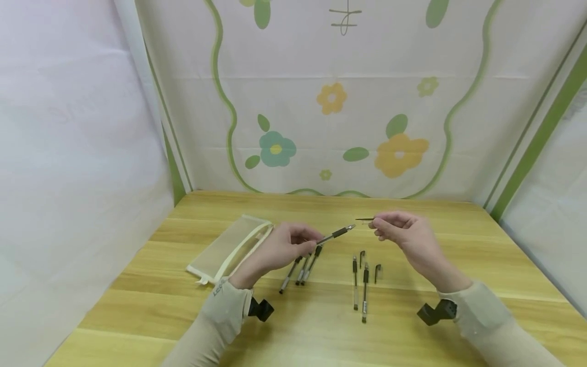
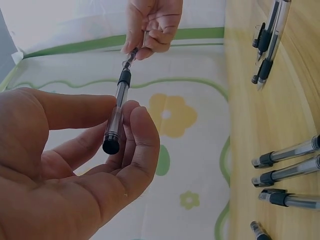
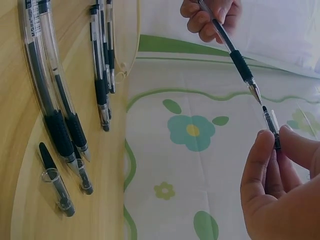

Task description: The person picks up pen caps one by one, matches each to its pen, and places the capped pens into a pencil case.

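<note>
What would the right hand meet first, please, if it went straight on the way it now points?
The cap in the right hand would probably meet the writing end of the pen in the left hand first, though depth is unclear.

Wood-grain table (image 1: 137, 311); pens (image 1: 365, 278); caps (image 3: 61, 194); pouch (image 1: 224, 247)

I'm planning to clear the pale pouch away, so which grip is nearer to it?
Left. In the head view, the left grip, holding a pen, is just right of the pale pouch; the right grip, pinching a pen cap, is much farther right.
</note>
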{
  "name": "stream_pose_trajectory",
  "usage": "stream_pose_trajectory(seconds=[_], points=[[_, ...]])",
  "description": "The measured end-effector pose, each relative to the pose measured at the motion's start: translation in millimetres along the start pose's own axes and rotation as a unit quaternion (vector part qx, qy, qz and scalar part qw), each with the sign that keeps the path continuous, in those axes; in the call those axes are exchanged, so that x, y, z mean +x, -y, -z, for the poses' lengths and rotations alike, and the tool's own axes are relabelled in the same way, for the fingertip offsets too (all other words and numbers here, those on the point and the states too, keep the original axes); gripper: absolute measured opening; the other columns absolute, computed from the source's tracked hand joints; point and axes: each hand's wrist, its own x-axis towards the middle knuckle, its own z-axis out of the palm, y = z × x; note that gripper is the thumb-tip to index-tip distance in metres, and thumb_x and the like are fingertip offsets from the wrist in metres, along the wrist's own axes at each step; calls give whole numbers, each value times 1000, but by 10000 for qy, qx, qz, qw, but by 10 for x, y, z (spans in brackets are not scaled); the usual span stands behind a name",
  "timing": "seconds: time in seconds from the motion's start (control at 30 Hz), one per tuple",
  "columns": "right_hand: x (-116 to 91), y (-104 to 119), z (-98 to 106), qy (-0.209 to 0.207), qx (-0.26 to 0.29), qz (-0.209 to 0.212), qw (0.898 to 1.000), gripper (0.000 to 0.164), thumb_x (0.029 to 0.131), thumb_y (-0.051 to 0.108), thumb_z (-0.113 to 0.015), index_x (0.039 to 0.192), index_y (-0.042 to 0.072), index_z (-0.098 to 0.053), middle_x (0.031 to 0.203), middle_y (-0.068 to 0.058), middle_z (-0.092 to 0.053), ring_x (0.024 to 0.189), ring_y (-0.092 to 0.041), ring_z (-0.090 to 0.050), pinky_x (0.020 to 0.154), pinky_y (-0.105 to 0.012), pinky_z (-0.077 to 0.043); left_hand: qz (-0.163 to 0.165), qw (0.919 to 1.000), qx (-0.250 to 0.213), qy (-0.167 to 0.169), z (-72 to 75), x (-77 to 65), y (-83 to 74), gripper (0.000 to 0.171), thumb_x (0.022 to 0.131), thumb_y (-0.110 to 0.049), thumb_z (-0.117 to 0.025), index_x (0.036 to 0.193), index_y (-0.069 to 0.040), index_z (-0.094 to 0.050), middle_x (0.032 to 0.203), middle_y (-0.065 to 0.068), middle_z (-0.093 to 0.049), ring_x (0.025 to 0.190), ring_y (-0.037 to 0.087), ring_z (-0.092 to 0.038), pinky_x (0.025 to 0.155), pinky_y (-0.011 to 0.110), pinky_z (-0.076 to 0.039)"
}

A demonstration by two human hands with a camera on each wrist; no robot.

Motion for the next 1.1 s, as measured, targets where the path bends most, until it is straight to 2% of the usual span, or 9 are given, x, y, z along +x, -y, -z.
stream_pose_trajectory(seconds=[0.07, 0.3, 0.37, 0.43, 0.53, 0.7, 0.9, 1.0, 1.1], points=[[-5, -12, -7, 49, -72, 5, 10000, 41, 90, 17, -74, 116, -12, -62, 105, -15, -71, 87, -24, -67, 80, -35, -57, 10, 10000, 14, 11, -13, -3, 8, 18, 98, -11, -63, 114, -10, -70, 96, 4, -68, 85, 28, -64, 69, 35, -56], [-27, -37, -48, 309, -358, -36, 9989, 36, 90, 18, -75, 113, -8, -65, 102, -15, -71, 84, -23, -67, 80, -38, -57, 10, 10000, 40, 47, -55, -7, 16, 17, 98, -12, -63, 114, -11, -70, 105, 12, -67, 89, 25, -64, 74, 37, -57], [-37, -38, -52, 453, -382, -49, 9982, 34, 91, 17, -74, 113, -7, -66, 101, -15, -71, 84, -23, -67, 79, -37, -57, 18, 10000, 1, -17, -62, -6, 8, 18, 98, -13, -63, 114, -11, -70, 105, 10, -67, 91, 24, -64, 76, 38, -57], [-45, -36, -52, 587, -343, -15, 9977, 31, 92, 15, -73, 112, -6, -66, 101, -15, -71, 83, -23, -66, 78, -36, -57, 22, 9998, -88, -170, -67, 0, 0, 19, 98, -15, -64, 115, -11, -69, 105, 6, -68, 92, 23, -64, 78, 40, -56], [-61, -23, -59, 656, -144, 126, 9977, 24, 92, 10, -71, 110, -6, -67, 98, -13, -71, 82, -21, -65, 77, -34, -57, -61, 9979, -267, -590, -72, 10, -20, 22, 96, -19, -68, 116, -12, -70, 104, 2, -69, 92, 23, -65, 80, 43, -56], [-107, 37, -83, 684, 238, 578, 9957, 15, 92, 0, -68, 105, -8, -67, 95, -12, -71, 80, -20, -64, 74, -31, -57, -131, 9909, -591, -1205, -68, 23, -48, 22, 93, -25, -72, 112, -13, -72, 102, 4, -70, 92, 27, -66, 79, 43, -56], [-140, 123, -122, 649, 252, 848, 9940, 14, 91, -2, -68, 104, -9, -66, 93, -13, -71, 78, -19, -64, 71, -29, -57, 57, 9831, -889, -1600, -59, 26, -42, 22, 88, -35, -76, 103, -17, -75, 92, 8, -69, 85, 35, -62, 68, 33, -55], [-137, 145, -127, 549, 65, 792, 9953, 19, 91, 2, -70, 105, -9, -66, 94, -13, -71, 77, -20, -63, 72, -30, -56, -10, 9791, -1050, -1740, -53, 28, -37, 24, 88, -33, -77, 103, -14, -76, 88, 10, -69, 83, 40, -61, 67, 34, -56], [-131, 147, -112, 397, -11, 602, 9974, 22, 91, 5, -72, 107, -8, -67, 96, -12, -71, 78, -20, -63, 72, -31, -56, -116, 9769, -1184, -1772, -48, 26, -38, 23, 90, -28, -75, 105, -11, -76, 90, 9, -71, 82, 34, -66, 73, 41, -58]])
